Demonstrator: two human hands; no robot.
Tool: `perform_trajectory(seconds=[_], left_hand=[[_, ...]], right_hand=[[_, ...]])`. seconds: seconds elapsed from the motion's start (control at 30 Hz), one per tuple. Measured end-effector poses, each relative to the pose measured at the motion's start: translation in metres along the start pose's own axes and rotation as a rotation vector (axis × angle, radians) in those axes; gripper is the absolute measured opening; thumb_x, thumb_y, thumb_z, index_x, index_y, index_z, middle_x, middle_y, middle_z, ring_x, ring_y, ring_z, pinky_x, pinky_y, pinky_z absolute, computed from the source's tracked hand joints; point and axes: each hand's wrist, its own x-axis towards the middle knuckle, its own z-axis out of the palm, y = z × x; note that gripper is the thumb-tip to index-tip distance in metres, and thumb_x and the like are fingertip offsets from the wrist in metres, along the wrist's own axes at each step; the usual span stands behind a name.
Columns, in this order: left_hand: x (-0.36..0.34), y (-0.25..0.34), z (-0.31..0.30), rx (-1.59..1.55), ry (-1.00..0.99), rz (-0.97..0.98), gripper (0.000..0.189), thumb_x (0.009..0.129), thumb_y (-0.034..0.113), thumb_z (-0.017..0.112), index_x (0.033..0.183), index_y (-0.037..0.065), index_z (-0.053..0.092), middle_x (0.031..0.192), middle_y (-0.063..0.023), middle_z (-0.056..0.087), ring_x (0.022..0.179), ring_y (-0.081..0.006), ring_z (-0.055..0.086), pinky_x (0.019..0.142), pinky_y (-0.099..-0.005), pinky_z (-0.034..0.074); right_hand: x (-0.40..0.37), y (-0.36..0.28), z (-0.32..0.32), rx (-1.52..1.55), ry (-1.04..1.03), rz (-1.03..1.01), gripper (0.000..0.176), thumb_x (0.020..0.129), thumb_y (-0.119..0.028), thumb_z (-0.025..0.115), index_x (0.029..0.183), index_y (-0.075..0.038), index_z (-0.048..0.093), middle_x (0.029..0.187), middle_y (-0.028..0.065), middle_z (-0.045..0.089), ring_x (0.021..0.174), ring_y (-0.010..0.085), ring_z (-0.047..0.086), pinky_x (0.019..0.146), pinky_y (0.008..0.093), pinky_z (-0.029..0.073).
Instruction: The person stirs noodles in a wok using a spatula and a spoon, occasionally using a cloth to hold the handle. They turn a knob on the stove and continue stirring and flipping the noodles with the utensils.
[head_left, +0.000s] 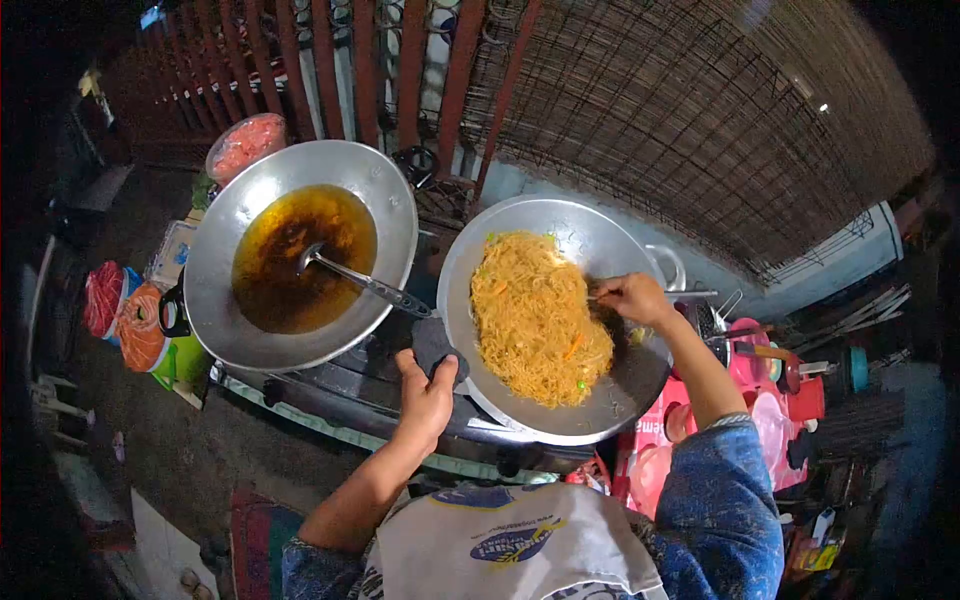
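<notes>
My left hand (427, 400) is closed around a dark cloth (434, 345) at the near-left handle side of the right-hand wok (520, 425). A heap of fried noodles (535, 320) with bits of carrot and green vegetable fills the left and middle of that wok. My right hand (636, 299) is closed over the wok's right part, beside the noodles. A thin metal handle (692, 294) sticks out to the right behind it; it seems to belong to a cooking utensil in my grip, whose head is hidden.
Left of the noodles, a second wok (395, 215) holds brown oil with a ladle (350, 277) resting in it. A tub of pink food (248, 145) stands behind. Orange bags (143, 325) lie left, pink containers (652, 470) right. Red bars (325, 70) rise at the back.
</notes>
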Motion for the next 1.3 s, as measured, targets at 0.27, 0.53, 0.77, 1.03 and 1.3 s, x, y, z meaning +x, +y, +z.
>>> perform_trajectory(seconds=[0.27, 0.53, 0.77, 1.03, 1.3], left_hand=[[-0.004, 0.008, -0.002, 0.057, -0.03, -0.062, 0.042, 0.083, 0.018, 0.054, 0.113, 0.001, 0.03, 0.106, -0.0119, 0.048, 0.097, -0.0188, 0.047, 0.084, -0.0313, 0.038], [0.0, -0.001, -0.006, 0.029, -0.076, -0.056, 0.044, 0.084, 0.022, 0.054, 0.114, 0.005, 0.028, 0.102, -0.0083, 0.047, 0.093, -0.0163, 0.046, 0.081, -0.0304, 0.038], [-0.006, 0.011, -0.013, -0.034, -0.147, -0.139, 0.046, 0.083, 0.026, 0.057, 0.116, 0.009, 0.029, 0.105, -0.0057, 0.046, 0.098, -0.0171, 0.044, 0.085, -0.0313, 0.037], [0.002, -0.006, -0.013, -0.021, -0.13, -0.059, 0.05, 0.083, 0.024, 0.057, 0.117, 0.002, 0.028, 0.103, -0.0095, 0.048, 0.091, -0.0163, 0.048, 0.077, -0.0291, 0.041], [-0.001, -0.004, -0.01, 0.038, -0.054, -0.027, 0.045, 0.083, 0.022, 0.057, 0.113, 0.0, 0.032, 0.102, -0.0112, 0.049, 0.092, -0.018, 0.048, 0.08, -0.0298, 0.04]], right_hand=[[-0.036, 0.01, -0.061, 0.196, -0.057, 0.132, 0.018, 0.074, -0.021, 0.065, 0.091, -0.016, 0.068, 0.085, 0.0043, 0.067, 0.076, 0.0187, 0.064, 0.067, 0.0292, 0.048], [-0.066, -0.038, -0.123, -0.185, 0.07, 0.21, 0.017, 0.07, -0.017, 0.066, 0.086, -0.013, 0.068, 0.079, 0.0065, 0.066, 0.072, 0.0217, 0.064, 0.064, 0.0294, 0.048], [-0.078, -0.076, -0.142, -0.507, 0.21, 0.128, 0.015, 0.073, -0.027, 0.06, 0.085, -0.023, 0.068, 0.075, 0.0038, 0.065, 0.065, 0.0243, 0.063, 0.058, 0.0365, 0.049], [-0.076, -0.101, -0.15, -0.8, 0.24, -0.017, 0.018, 0.066, -0.011, 0.055, 0.077, -0.018, 0.068, 0.073, 0.0034, 0.062, 0.065, 0.0235, 0.061, 0.055, 0.0354, 0.048], [-0.031, -0.027, -0.138, -0.946, 0.224, -0.018, 0.011, 0.072, -0.025, 0.058, 0.08, -0.023, 0.066, 0.06, 0.0034, 0.061, 0.057, 0.0212, 0.062, 0.049, 0.0337, 0.048]])
